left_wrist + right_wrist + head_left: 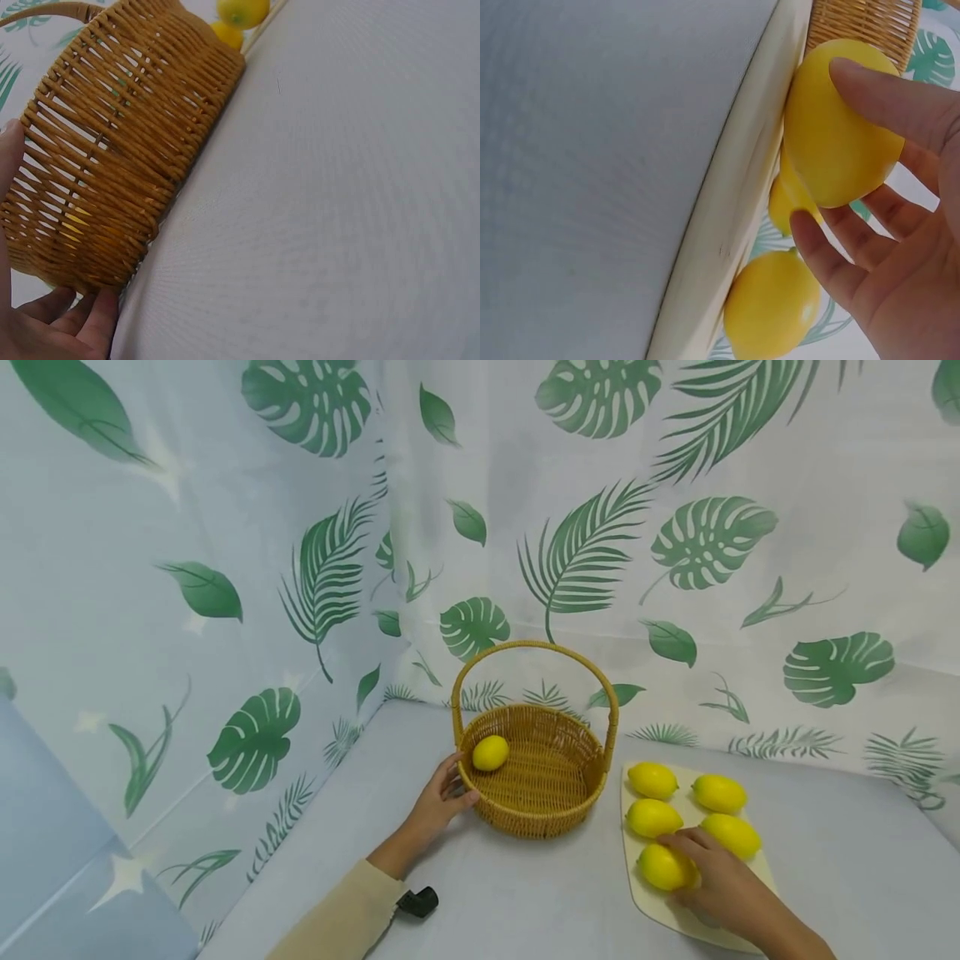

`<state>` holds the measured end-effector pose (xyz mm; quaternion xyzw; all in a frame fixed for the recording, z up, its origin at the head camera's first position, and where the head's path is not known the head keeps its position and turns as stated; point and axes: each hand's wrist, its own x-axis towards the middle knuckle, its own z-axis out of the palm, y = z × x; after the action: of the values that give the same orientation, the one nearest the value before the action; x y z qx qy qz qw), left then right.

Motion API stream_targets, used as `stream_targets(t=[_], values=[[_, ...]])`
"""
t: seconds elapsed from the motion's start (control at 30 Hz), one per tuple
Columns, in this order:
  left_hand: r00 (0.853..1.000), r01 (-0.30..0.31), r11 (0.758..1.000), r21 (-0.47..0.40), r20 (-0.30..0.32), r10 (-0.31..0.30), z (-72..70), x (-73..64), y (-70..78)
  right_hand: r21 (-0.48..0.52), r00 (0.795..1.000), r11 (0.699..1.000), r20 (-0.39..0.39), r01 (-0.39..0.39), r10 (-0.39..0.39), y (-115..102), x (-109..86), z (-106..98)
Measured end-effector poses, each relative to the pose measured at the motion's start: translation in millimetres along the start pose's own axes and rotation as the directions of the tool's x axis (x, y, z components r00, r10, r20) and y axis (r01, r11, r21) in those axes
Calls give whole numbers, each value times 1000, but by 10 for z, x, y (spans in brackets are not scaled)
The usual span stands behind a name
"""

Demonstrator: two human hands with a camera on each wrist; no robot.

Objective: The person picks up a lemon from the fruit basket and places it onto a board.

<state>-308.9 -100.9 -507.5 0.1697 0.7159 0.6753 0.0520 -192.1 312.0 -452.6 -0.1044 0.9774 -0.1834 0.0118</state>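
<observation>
A round wicker basket (536, 814) with a tall arched handle stands on the table, and one lemon (491, 753) lies inside it at the left. My left hand (435, 802) holds the basket's left side, thumb toward the front and fingers round the outer wall. On a cream board (656, 906) to the right lie several lemons in two columns. My right hand (723, 881) has its thumb and fingers about the nearest lemon (664, 867) of the left column. In the right wrist view the thumb presses on that lemon (836, 139), with the fingers around its other side.
The table (517, 902) has a pale cloth over it. A leaf-patterned curtain (510, 552) hangs behind and along the left. A small black object (418, 902) shows by the left sleeve (348, 910). Other lemons (720, 793) lie close to the right hand.
</observation>
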Motion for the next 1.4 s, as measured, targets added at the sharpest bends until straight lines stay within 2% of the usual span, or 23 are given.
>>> stream_targets(t=[0.17,0.6,0.8,1.1,1.4], values=[[1000,2,1000,16,-13,-1,18,1,-44,-22,1000,1000,1,-8,8,-6,-14,5],[1000,-3,1000,14,-17,3,9,7,-65,-18,999,999,-18,36,-36,-55,-51,-43],[1000,2,1000,13,-21,-2,7,6,-42,-11,994,996,-55,89,-89,-145,-20,-110],[1000,1,1000,18,-30,0,1,-1,-23,-12,980,985,-107,170,-170,-399,187,-180],[1000,1,999,36,-24,0,1,4,-54,12,960,964,-103,264,-262,-748,422,-198]])
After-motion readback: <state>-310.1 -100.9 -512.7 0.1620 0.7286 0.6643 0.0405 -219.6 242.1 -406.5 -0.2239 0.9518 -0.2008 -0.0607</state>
